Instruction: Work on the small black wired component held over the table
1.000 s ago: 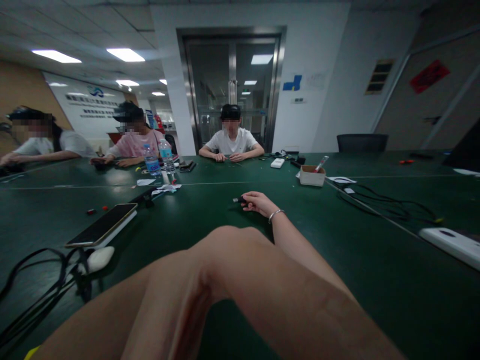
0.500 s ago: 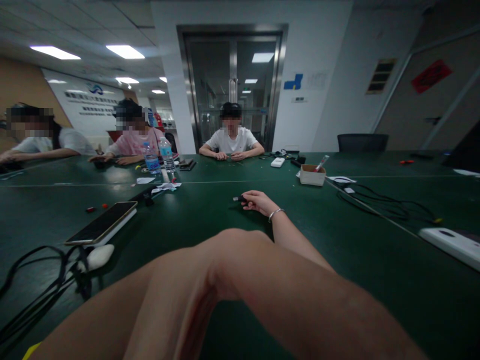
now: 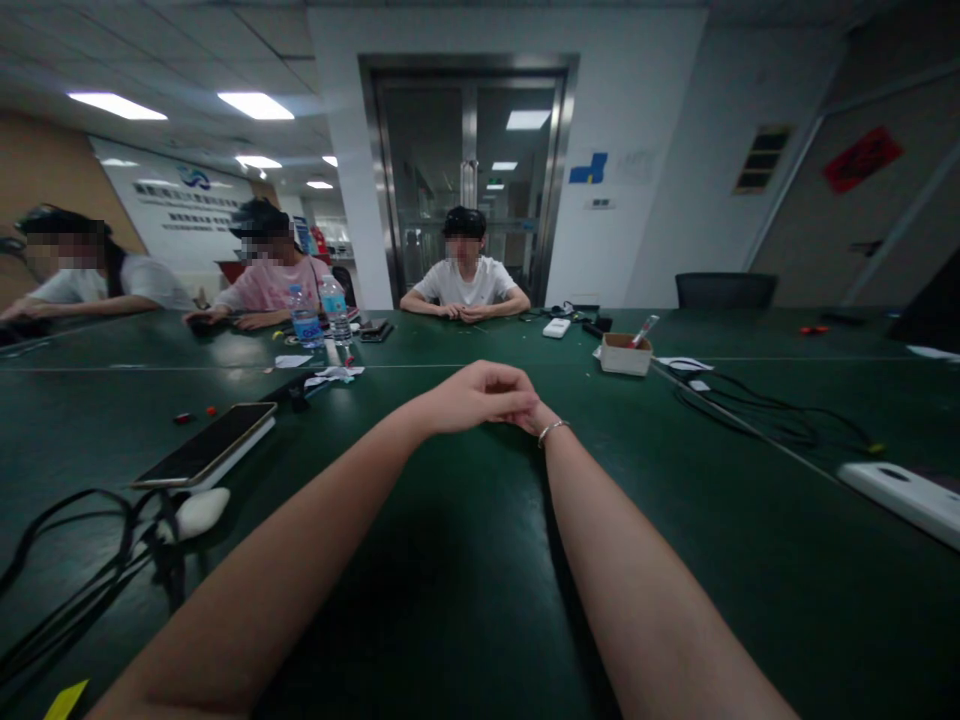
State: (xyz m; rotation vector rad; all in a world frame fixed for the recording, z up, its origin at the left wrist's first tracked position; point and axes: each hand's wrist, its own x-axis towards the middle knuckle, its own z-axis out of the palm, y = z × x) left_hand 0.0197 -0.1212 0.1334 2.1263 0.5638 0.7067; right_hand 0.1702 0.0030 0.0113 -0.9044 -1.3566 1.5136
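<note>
Over the green table (image 3: 450, 520), my left hand (image 3: 480, 396) reaches in from the left, its fingers curled and its thumb pointing right, against my right hand. What its fingers close on is hidden. My right hand (image 3: 531, 412), with a silver bracelet (image 3: 553, 432) at the wrist, is mostly covered by my left hand. Its fingers are hidden, and no object shows between the two hands.
A phone (image 3: 206, 445) on a white box, black cables (image 3: 97, 560) and a white rounded object (image 3: 201, 512) lie left. A small box (image 3: 625, 356), cables (image 3: 780, 405) and a white device (image 3: 900, 495) are right. Bottles (image 3: 306, 322) and three people sit beyond.
My left arm, which was raised close to the camera, has moved down and forward, and its hand now covers my right hand. The small black USB piece in my right fingers is now hidden.
</note>
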